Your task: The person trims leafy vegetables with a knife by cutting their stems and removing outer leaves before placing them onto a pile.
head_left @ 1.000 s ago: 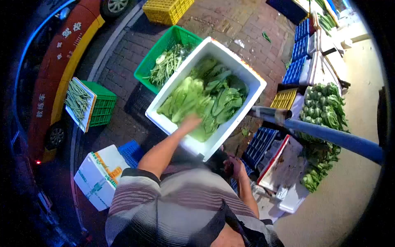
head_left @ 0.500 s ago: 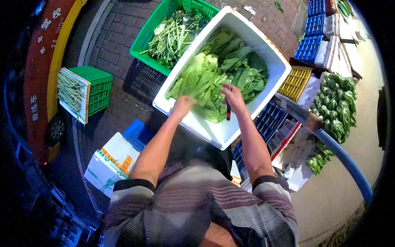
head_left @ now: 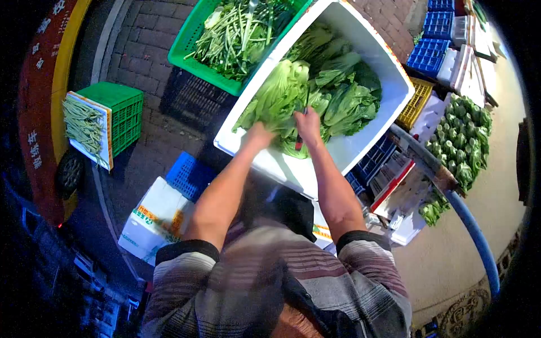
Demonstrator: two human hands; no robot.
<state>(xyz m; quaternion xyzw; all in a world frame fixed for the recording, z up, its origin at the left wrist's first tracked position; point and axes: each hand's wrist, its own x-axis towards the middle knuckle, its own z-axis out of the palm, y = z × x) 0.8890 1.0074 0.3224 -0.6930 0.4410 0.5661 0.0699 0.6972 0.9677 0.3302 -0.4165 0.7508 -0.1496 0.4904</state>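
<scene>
White box over brick pavement: right fingers clasp a slim tool; left fingers too blurred to tell.

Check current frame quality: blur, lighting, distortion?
Head view: left hand smeared, likely motion blur, right hand clearer; head view: lighting uneven, pale surface on the right bright, red vehicle on the left dim; head view: fisheye-like warp, with black corners and blue pole looking bent, though its true shape can't be told.
</scene>
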